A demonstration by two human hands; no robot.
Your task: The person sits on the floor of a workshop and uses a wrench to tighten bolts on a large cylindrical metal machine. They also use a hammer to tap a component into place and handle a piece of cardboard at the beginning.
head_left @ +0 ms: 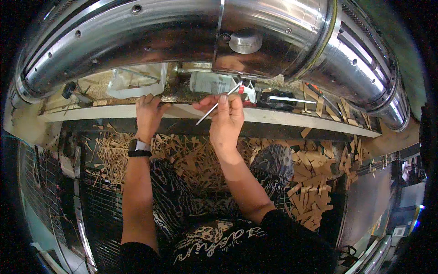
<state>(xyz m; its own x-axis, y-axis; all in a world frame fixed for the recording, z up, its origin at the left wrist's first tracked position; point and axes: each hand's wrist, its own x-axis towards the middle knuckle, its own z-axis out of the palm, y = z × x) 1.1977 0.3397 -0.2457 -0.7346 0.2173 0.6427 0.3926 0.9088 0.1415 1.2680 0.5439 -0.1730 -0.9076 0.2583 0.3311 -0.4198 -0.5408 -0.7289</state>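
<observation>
My right hand [226, 116] is closed around a slim metal rod [207, 115]. The rod slants from lower left to upper right, and its upper end lies just under the big steel cylinder [182, 32]. On the long pale rail [264, 115] in front of me rests my left hand [148, 114], fingers over the top edge and thumb apart, with nothing seen in it. Beyond that hand is a translucent white plastic tray [137, 92]. A labelled translucent bottle [212, 83] with a red-and-white spray head [247, 90] lies behind my right hand.
Right of the bottle lie another metal rod [292, 99] and an orange-handled tool [312, 86]. A dark clamp-like tool [77, 93] is at the far left. Cardboard scraps [312, 192] are heaped below the rail and around my legs. Wire mesh [43, 182] stands to the left.
</observation>
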